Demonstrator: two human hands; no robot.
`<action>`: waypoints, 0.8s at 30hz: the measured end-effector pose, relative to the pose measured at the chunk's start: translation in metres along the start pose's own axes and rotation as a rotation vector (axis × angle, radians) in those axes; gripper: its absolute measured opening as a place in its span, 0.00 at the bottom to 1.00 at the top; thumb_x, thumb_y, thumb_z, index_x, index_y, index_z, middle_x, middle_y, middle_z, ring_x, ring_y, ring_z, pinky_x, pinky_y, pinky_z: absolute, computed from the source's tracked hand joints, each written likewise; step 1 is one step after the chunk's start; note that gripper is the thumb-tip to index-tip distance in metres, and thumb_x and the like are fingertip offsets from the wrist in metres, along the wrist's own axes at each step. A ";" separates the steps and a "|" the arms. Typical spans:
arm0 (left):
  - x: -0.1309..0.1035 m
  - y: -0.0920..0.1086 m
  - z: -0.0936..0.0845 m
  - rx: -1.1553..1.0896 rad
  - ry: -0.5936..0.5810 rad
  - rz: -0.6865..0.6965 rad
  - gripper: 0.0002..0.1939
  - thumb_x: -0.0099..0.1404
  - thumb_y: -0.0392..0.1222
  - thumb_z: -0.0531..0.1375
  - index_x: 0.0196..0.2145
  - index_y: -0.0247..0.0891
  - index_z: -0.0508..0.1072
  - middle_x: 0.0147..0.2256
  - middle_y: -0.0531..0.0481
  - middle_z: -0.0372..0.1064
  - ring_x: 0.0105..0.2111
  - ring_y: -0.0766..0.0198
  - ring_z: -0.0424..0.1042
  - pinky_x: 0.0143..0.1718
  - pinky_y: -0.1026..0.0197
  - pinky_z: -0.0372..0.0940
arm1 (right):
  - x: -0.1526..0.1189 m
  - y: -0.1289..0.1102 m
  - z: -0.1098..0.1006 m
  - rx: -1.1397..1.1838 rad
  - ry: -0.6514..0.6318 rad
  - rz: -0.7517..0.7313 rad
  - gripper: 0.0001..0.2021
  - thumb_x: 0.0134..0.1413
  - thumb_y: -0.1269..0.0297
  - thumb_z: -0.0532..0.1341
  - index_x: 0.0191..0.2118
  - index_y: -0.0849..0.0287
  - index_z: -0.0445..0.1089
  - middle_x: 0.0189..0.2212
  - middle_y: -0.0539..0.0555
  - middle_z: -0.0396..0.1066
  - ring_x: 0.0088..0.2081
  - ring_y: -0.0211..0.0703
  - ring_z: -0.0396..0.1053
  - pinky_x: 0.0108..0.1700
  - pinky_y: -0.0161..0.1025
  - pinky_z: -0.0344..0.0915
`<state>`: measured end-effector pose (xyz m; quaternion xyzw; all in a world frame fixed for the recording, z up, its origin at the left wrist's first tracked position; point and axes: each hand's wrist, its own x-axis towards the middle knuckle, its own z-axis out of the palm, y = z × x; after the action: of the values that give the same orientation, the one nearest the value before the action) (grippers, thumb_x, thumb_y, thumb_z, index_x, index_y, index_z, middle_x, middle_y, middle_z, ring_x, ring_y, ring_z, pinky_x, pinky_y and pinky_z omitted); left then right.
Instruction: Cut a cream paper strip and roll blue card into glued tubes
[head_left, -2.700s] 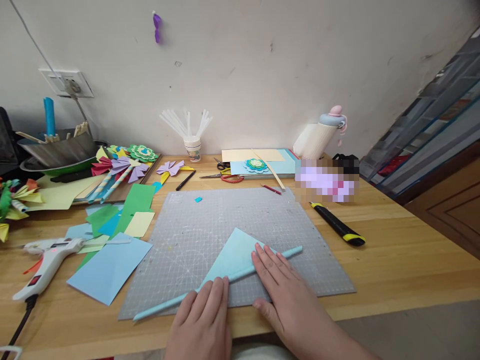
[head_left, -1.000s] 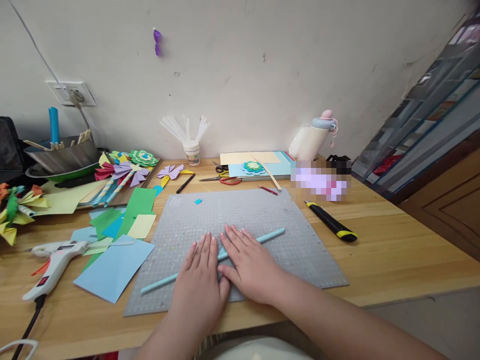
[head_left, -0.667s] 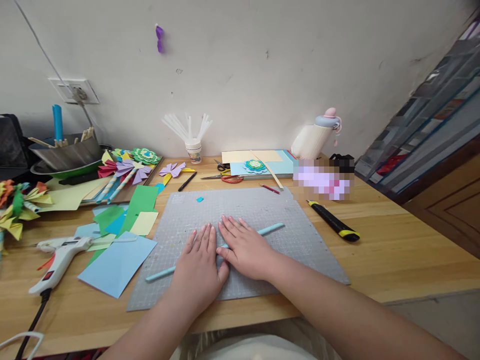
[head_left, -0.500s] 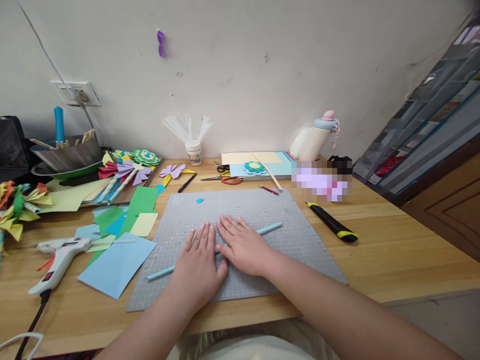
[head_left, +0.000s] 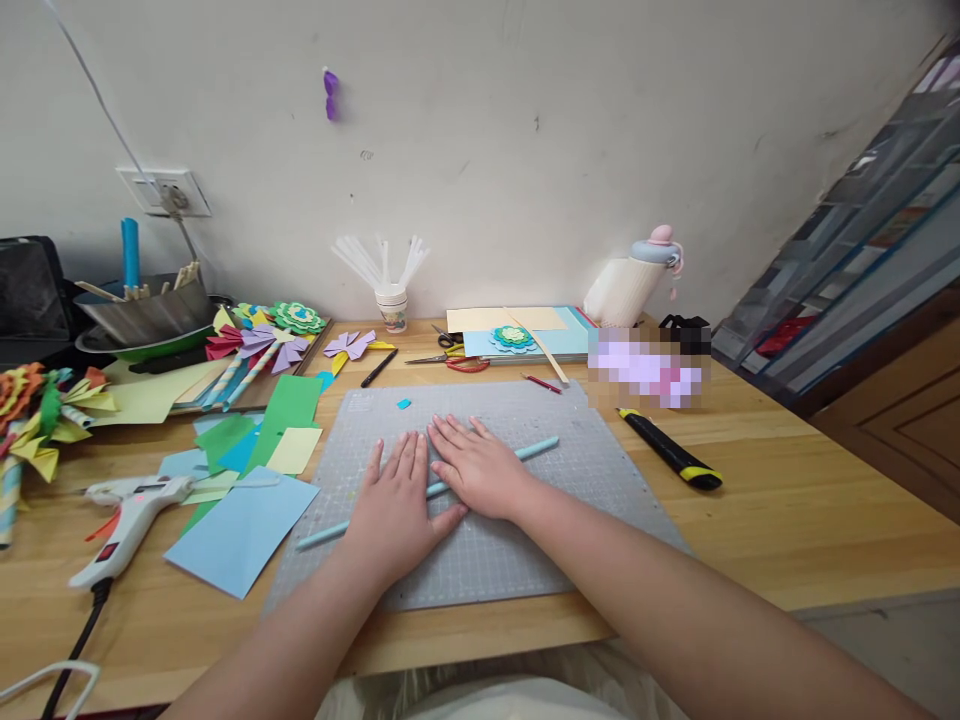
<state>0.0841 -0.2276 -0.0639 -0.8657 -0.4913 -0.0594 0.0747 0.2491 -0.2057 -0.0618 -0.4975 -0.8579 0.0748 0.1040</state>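
A thin light-blue paper tube [head_left: 541,448] lies slantwise across the grey cutting mat [head_left: 600,520]. My left hand [head_left: 394,510] rests flat over its left half, fingers stretched out and thumb reaching right. Over the middle of the tube my right hand [head_left: 476,465] lies palm down, fingers extended, close beside the left. Both ends of the tube show beyond the hands, and a short piece shows between them. The parts under the palms are hidden. A small blue paper scrap [head_left: 404,404] sits on the mat above the fingers.
A white glue gun [head_left: 131,515] and a light-blue sheet [head_left: 240,530] lie left of the mat. To the right is a black-yellow cutter [head_left: 671,450]. Behind are a pen [head_left: 379,368], red-handled scissors [head_left: 467,365], a cup of white sticks [head_left: 391,310] and a bottle [head_left: 637,280].
Both hands have slid slightly forward on the mat, away from my body, and the tube has shifted slightly with them. The camera view has moved a little.
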 end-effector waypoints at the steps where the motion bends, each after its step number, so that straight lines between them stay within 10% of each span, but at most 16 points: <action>1: -0.001 0.000 0.000 0.004 0.008 -0.005 0.44 0.63 0.65 0.44 0.64 0.26 0.51 0.64 0.38 0.46 0.65 0.52 0.45 0.65 0.43 0.32 | 0.002 0.001 0.000 0.000 -0.001 0.000 0.29 0.67 0.52 0.39 0.67 0.64 0.46 0.67 0.57 0.41 0.67 0.45 0.38 0.66 0.51 0.35; 16: -0.016 -0.008 -0.013 0.069 0.035 -0.158 0.35 0.63 0.49 0.52 0.63 0.25 0.54 0.65 0.34 0.44 0.65 0.46 0.43 0.63 0.40 0.37 | 0.055 0.024 0.002 0.047 -0.072 -0.008 0.28 0.66 0.50 0.39 0.68 0.53 0.43 0.68 0.55 0.36 0.68 0.49 0.32 0.63 0.61 0.27; 24: 0.019 -0.010 -0.024 -0.151 0.000 -0.099 0.14 0.63 0.40 0.55 0.46 0.41 0.72 0.45 0.45 0.71 0.47 0.53 0.67 0.50 0.48 0.58 | 0.073 0.033 0.003 0.123 -0.073 -0.039 0.26 0.66 0.53 0.41 0.67 0.54 0.47 0.68 0.56 0.39 0.68 0.49 0.35 0.62 0.62 0.24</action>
<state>0.0840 -0.2112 -0.0362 -0.8435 -0.5277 -0.1000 0.0060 0.2404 -0.1262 -0.0644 -0.4702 -0.8645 0.1436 0.1044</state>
